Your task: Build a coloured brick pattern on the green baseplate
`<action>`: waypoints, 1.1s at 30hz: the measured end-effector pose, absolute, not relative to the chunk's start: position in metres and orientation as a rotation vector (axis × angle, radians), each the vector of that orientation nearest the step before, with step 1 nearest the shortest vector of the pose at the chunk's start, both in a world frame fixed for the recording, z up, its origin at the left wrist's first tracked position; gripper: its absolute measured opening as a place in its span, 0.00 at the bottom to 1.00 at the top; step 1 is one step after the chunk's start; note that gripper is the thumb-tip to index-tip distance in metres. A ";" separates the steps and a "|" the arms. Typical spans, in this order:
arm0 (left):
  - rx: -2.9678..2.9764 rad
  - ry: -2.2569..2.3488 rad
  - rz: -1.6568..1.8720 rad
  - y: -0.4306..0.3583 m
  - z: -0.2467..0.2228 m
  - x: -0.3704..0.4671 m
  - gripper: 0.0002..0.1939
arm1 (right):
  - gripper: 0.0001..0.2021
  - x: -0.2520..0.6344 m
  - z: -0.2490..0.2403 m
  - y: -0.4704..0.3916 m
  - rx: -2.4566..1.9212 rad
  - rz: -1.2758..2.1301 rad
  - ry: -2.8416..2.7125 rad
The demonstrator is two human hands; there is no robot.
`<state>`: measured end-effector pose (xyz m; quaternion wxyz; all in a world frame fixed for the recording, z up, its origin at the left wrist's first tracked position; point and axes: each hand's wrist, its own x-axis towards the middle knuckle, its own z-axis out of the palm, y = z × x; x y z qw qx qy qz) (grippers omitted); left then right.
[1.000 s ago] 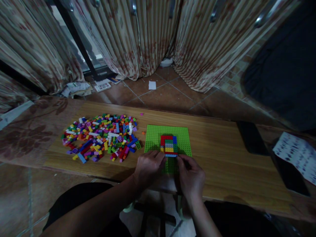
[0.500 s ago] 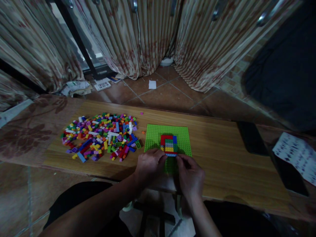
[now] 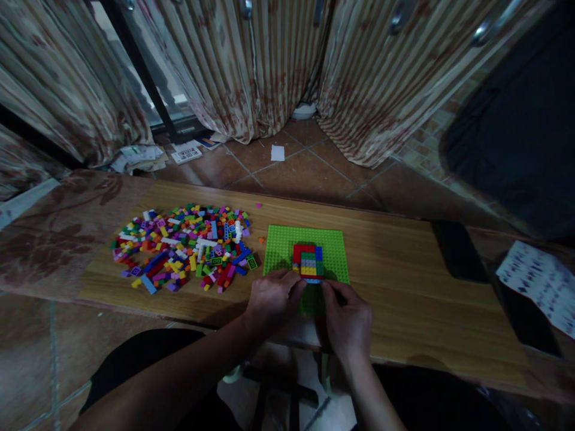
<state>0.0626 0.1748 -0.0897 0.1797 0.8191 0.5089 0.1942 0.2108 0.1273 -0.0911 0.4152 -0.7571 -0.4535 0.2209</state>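
A green studded baseplate (image 3: 279, 240) lies on the wooden table, bearing a small block build (image 3: 305, 249) of red, blue, green, grey and yellow bricks. Along the near side of that build, in front of a red strip, is a light blue brick (image 3: 313, 281). My left hand (image 3: 271, 299) is closed in a pinch at the brick's left end. At the right end, the thumb and finger of my right hand (image 3: 350, 317) pinch it too. Both hands cover the near part of the plate, and I cannot tell whether the brick is fully seated.
A wide pile of loose coloured bricks (image 3: 179, 248) spreads over the left of the table (image 3: 404, 287). One orange brick (image 3: 261, 240) sits between pile and plate. On the right are a dark flat phone-like slab (image 3: 462, 251) and a printed sheet (image 3: 539, 287).
Both hands stay at the ends of the light blue brick, almost still. The brick seems to sit slightly higher in view, against the red strip.
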 end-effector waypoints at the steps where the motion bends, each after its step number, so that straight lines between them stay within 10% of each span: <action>1: 2.312 1.439 0.542 0.175 -0.090 0.063 0.14 | 0.14 0.211 -0.091 0.128 -1.904 0.554 -1.139; 33: 1.714 1.491 0.568 0.192 -0.074 0.063 0.07 | 0.19 0.230 -0.089 0.135 -1.846 0.717 -1.111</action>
